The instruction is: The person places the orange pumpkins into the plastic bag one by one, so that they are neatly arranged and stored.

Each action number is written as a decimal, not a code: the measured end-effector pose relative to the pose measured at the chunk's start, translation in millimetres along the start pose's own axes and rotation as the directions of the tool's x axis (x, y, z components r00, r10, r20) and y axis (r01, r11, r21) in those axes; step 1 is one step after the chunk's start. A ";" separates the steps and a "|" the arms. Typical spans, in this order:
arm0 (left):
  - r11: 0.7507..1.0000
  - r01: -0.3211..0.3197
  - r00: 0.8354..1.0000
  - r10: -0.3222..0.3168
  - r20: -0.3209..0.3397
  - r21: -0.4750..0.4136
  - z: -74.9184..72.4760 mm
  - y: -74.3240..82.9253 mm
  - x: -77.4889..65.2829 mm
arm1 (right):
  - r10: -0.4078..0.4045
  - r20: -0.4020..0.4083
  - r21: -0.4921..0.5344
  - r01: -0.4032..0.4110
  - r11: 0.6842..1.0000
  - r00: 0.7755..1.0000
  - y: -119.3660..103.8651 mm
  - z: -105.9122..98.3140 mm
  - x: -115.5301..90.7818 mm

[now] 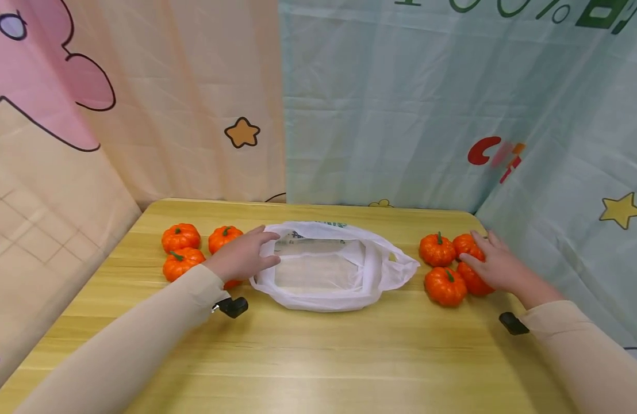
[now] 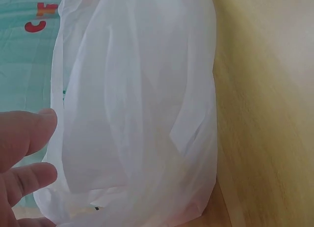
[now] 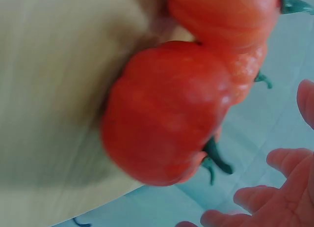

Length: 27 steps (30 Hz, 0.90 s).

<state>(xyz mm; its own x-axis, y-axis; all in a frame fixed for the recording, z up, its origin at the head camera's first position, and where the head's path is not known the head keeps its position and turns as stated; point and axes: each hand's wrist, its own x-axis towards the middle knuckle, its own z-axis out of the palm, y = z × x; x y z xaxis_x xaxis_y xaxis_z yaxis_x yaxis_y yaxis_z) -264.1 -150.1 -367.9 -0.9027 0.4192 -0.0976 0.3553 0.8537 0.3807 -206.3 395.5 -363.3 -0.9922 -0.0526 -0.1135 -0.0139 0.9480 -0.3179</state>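
A white plastic bag point(image 1: 318, 300) lies in the middle of the table with its mouth spread wide towards me. At its left rim is my left hand point(image 1: 242, 254), fingers apart; in the left wrist view the fingertips overlap the edge of the bag point(image 2: 142, 89). On the right, my right hand point(image 1: 497, 265) hovers over a cluster of small orange pumpkins point(image 1: 445, 286), fingers spread and nothing held. The right wrist view shows a pumpkin point(image 3: 167, 114) with a green stem beside the open fingers. More pumpkins point(image 1: 180, 237) sit left of the bag, one partly hidden behind my left hand.
The wooden table point(image 1: 308, 356) reaches back to a curtain point(image 1: 380, 115) printed with cartoon figures. Another curtain panel point(image 1: 572, 230) runs along the right side. Black wrist straps' ends show under both sleeves.
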 end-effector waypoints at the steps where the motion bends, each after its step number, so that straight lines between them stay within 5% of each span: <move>1: 1.000 0.001 1.000 -0.001 0.003 -0.004 0.5 -0.3 0.4 | -0.002 0.004 0.008 0.002 1.000 1.000 3.3 0.2 -1.8; 27: 0.994 0.021 1.000 -0.021 -0.002 -0.112 8.7 -2.8 0.8 | -0.102 -0.031 0.059 0.103 0.993 0.994 34.0 22.7 -29.2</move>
<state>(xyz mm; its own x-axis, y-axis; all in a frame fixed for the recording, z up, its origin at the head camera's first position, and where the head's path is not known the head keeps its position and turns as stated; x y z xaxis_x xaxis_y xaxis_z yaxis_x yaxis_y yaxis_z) -263.7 -149.4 -377.0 -0.9104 0.4006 -0.1036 0.3072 0.8222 0.4791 -174.9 422.1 -392.2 -0.9890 -0.1390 -0.0516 -0.1089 0.9172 -0.3832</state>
